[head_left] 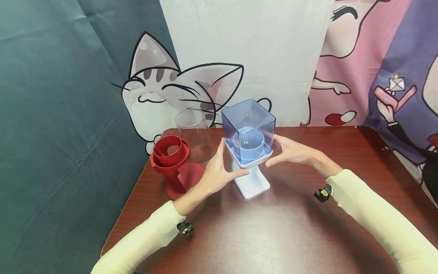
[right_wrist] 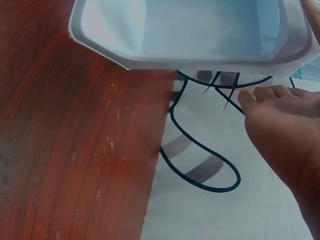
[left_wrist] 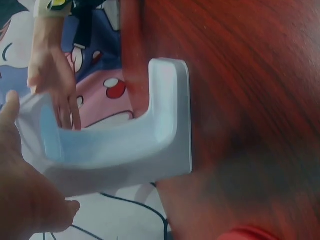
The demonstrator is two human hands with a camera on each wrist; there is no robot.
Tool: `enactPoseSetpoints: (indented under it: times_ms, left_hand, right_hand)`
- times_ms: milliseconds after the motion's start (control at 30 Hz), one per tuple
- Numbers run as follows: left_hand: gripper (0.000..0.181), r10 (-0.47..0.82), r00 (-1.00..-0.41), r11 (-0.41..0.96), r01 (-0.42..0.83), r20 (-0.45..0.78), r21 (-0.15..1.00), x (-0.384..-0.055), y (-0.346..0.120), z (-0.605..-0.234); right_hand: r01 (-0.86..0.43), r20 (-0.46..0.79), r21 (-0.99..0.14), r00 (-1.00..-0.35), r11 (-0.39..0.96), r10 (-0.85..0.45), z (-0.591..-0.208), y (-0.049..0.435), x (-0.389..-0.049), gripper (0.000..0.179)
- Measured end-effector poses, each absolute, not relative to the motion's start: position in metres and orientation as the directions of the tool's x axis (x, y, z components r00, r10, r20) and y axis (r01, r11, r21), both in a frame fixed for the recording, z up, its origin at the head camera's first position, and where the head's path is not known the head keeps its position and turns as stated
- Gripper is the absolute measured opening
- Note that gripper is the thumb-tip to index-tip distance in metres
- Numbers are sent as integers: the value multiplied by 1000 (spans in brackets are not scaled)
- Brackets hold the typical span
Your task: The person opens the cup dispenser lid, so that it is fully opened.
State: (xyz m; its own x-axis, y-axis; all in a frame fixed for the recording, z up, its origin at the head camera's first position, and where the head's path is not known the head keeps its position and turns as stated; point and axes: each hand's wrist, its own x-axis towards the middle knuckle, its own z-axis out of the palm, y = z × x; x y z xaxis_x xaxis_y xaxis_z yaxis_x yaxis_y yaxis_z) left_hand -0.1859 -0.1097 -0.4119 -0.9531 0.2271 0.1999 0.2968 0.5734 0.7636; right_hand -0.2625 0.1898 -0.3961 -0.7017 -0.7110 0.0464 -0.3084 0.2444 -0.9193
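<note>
A translucent blue square bin [head_left: 246, 118] sits on the tray of a white C-shaped stand [head_left: 253, 184], whose flat foot is on the table. My left hand [head_left: 217, 171] is at the bin's left side, fingers straight and thumb stretched across the front of the tray. At the right side, my right hand [head_left: 291, 150] has its fingers reaching behind the bin and its thumb pointing to the tray's front corner. The left wrist view shows the stand [left_wrist: 125, 175] from the side, the right hand [left_wrist: 52, 80] beyond it with extended fingers.
A red stand [head_left: 169, 175] with a ring-shaped top is at the left of the table [head_left: 308, 228]. Right behind it stands a clear cylinder [head_left: 196, 133]. A cartoon-printed curtain [head_left: 273, 45] hangs along the table's back edge. Each wrist wears a small black camera.
</note>
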Motion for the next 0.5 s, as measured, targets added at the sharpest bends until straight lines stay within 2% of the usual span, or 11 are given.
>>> enactPoseSetpoints:
  times_ms: [267,500]
  left_hand:
    - [127,176,-957,588,289,229,756,-187,-99,-412]
    - [122,224,-935,509,353,275,785,-193,-106,-410]
  right_hand:
    - [-274,49,-941,-695,201,-717,-398,182,-267,102]
    - [-267,72,-948,-711,174,-700,-396,179,-264,99]
